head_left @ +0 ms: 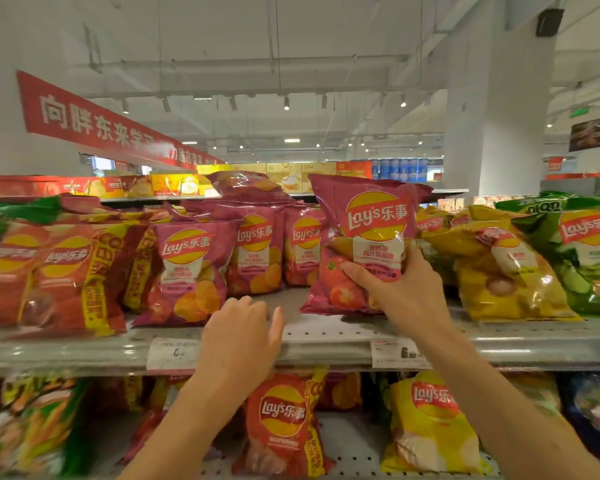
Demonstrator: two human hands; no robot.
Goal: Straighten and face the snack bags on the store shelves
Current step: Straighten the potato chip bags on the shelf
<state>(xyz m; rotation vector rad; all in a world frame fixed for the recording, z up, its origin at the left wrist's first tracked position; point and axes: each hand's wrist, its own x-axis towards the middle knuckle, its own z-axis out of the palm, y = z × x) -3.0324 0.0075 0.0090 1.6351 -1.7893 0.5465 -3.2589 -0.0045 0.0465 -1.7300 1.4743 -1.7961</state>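
This is a supermarket aisle. 2 tiers of perforated metal shelving [326,332] carry rows of Lay's crisp bags [253,251] in pink, red, yellow and green, and printed price tags [397,353] clip to the shelf edge. A red banner with white Chinese characters [94,121] hangs far left. More stocked gondolas [399,169], a white pillar [499,109] and ceiling spotlights [286,103] stretch beyond.

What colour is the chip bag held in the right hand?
Pink, with a red-and-yellow logo: chip bag, right hand, head view.
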